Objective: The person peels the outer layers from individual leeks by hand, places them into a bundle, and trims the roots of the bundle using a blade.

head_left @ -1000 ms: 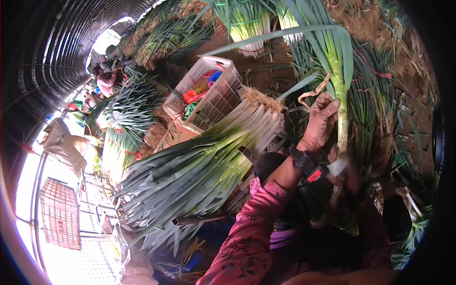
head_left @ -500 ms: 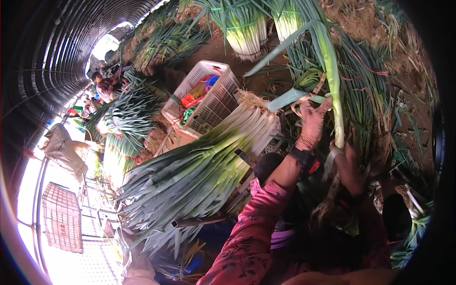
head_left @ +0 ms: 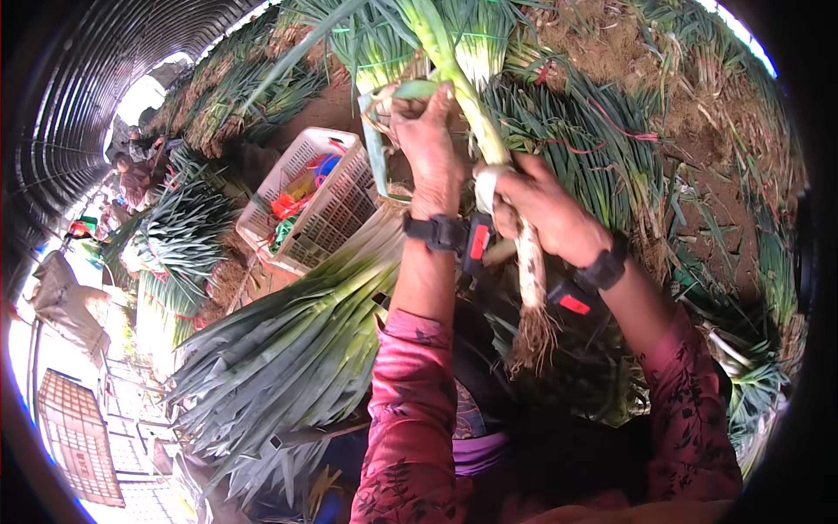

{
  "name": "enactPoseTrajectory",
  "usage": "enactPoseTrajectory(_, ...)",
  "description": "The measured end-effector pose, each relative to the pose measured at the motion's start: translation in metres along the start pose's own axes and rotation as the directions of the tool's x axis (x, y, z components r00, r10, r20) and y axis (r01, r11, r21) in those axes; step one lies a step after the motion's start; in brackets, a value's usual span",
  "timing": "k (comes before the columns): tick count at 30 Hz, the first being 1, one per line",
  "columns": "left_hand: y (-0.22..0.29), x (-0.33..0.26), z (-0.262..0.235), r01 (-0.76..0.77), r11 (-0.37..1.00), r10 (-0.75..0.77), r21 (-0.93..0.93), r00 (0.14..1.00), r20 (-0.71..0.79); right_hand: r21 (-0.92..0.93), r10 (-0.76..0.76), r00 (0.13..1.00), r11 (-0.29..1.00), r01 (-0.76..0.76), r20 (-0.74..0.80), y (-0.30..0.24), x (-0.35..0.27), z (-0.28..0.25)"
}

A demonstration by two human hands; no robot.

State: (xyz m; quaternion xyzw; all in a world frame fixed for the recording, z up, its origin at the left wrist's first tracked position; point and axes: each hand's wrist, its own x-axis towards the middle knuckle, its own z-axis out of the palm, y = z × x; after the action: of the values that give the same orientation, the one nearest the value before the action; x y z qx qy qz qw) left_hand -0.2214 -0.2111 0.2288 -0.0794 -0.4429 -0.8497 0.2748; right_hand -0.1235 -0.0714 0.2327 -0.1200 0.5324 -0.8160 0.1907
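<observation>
A long leek (head_left: pixel 531 262) slants in front of me, its green leaves up and its brown roots hanging low. My right hand (head_left: pixel 546 210) is closed around its pale shank, with a loose strip of skin by the thumb. My left hand (head_left: pixel 426 148) is beside the stalk's upper part, its fingers closed on a stripped outer leaf (head_left: pixel 374 148) that dangles to the left. A big pile of leeks (head_left: pixel 288 349) lies under and left of my left forearm, white ends away from me.
A white plastic crate (head_left: pixel 336 210) with coloured ties stands beyond the pile. Tied leek bundles (head_left: pixel 478 52) stand at the far side, and more leeks (head_left: pixel 567 131) lie to the right. A person (head_left: pixel 131 179) is far left, near another crate (head_left: pixel 78 428).
Both hands have come up with the leek, which now leans left with its roots in sight. The left hand has drawn the outer leaf away to the left; the view has shifted too.
</observation>
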Motion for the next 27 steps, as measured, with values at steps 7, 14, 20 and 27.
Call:
enactPoseTrajectory(7, 0.01, -0.057, -0.012, 0.259, 0.959, -0.24, -0.111, 0.957, 0.163, 0.076, 0.029, 0.999, 0.997, -0.032, 0.035, 0.06, -0.037, -0.024)
enactPoseTrajectory(14, -0.033, -0.189, 0.004, 0.298, 0.931, -0.365, 0.212, 0.783, 0.504, -0.366, -0.109, 0.916, 0.93, -0.043, -0.386, 0.119, -0.186, -0.067)
enactPoseTrajectory(20, -0.051, -0.216, 0.034, -0.33, 0.842, 0.016, 0.427, 0.805, 0.593, -0.486, -0.251, 0.814, 0.873, -0.044, -0.524, 0.113, -0.208, -0.08)
enactPoseTrajectory(27, -0.044, -0.227, 0.056, -0.34, 0.884, 0.062, 0.32, 0.764, 0.643, -0.683, -0.385, 0.798, 0.729, -0.045, -0.464, 0.113, -0.213, -0.104)
